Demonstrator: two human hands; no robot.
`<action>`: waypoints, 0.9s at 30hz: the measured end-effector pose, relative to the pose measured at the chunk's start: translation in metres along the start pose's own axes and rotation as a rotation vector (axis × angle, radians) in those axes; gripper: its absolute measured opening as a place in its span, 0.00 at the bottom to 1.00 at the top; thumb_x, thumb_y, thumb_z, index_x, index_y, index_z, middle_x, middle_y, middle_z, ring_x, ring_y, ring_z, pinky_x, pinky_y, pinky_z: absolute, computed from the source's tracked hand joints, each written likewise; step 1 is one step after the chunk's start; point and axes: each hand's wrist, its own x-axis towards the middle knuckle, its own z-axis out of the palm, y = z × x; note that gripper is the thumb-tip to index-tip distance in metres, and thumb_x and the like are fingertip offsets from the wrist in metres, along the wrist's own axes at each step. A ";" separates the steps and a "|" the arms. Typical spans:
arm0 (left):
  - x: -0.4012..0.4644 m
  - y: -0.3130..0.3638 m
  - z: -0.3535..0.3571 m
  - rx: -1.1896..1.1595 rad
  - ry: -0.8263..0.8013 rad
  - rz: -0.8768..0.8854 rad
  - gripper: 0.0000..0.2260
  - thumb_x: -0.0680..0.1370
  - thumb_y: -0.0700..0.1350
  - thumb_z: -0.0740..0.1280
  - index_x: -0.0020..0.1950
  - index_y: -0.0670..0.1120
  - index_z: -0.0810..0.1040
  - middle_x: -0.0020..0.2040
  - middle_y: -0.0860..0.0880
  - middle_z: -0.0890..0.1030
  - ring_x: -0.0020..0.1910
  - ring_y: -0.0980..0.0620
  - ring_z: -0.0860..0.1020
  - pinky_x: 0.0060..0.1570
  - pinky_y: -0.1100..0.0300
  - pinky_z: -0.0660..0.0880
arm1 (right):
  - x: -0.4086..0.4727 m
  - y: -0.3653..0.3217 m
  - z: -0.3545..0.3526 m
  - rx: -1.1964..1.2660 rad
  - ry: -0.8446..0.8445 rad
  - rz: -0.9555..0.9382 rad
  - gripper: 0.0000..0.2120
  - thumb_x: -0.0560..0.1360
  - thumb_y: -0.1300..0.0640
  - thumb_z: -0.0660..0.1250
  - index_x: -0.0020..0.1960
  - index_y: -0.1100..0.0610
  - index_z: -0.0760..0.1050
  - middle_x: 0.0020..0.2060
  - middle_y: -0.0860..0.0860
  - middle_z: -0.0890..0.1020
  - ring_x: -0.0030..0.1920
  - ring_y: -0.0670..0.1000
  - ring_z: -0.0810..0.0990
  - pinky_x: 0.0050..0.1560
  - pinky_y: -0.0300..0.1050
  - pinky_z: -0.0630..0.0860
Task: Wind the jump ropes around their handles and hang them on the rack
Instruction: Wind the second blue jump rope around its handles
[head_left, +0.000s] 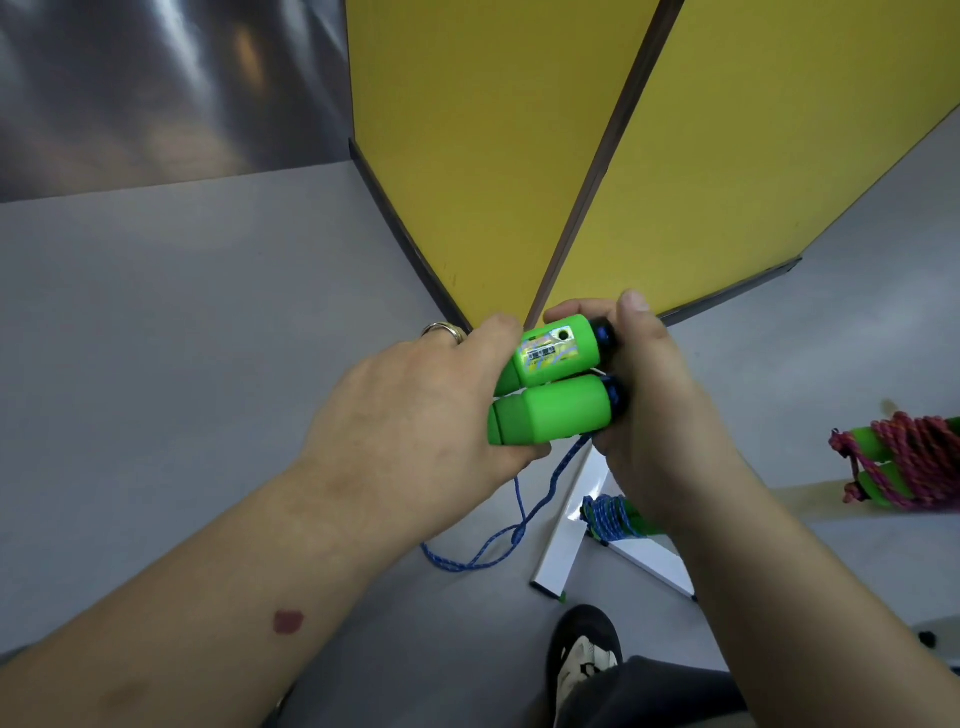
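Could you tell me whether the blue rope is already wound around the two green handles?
No, the blue rope hangs loose from the green handles down to the floor, while the left hand and right hand hold the handles together.

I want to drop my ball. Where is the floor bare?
Bare grey floor lies left of the yellow panels, past the left hand. It is crowded lower right: blue rope, white frame, wound blue rope, pink one, shoe.

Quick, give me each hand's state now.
Left hand: grips the two green handles.
Right hand: grips the handles' blue-capped ends.
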 end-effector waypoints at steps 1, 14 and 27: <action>0.000 -0.001 -0.003 -0.047 -0.035 -0.019 0.27 0.69 0.70 0.72 0.59 0.61 0.64 0.42 0.55 0.71 0.40 0.48 0.74 0.37 0.53 0.74 | 0.003 0.001 -0.003 0.100 -0.021 0.051 0.22 0.82 0.41 0.54 0.48 0.51 0.83 0.45 0.51 0.85 0.44 0.52 0.83 0.44 0.47 0.79; 0.010 -0.026 -0.014 -0.180 -0.178 -0.309 0.24 0.72 0.70 0.69 0.47 0.54 0.63 0.42 0.52 0.75 0.38 0.55 0.73 0.33 0.55 0.66 | -0.010 0.000 -0.010 -1.008 -0.207 -0.168 0.15 0.82 0.45 0.58 0.46 0.53 0.75 0.29 0.51 0.68 0.31 0.51 0.68 0.34 0.56 0.70; -0.002 -0.012 -0.014 0.135 -0.528 0.062 0.23 0.69 0.70 0.72 0.51 0.60 0.64 0.44 0.56 0.73 0.39 0.59 0.72 0.35 0.57 0.69 | -0.002 -0.015 -0.024 -0.563 -0.318 0.084 0.16 0.77 0.49 0.71 0.36 0.57 0.74 0.27 0.49 0.65 0.28 0.50 0.60 0.29 0.43 0.57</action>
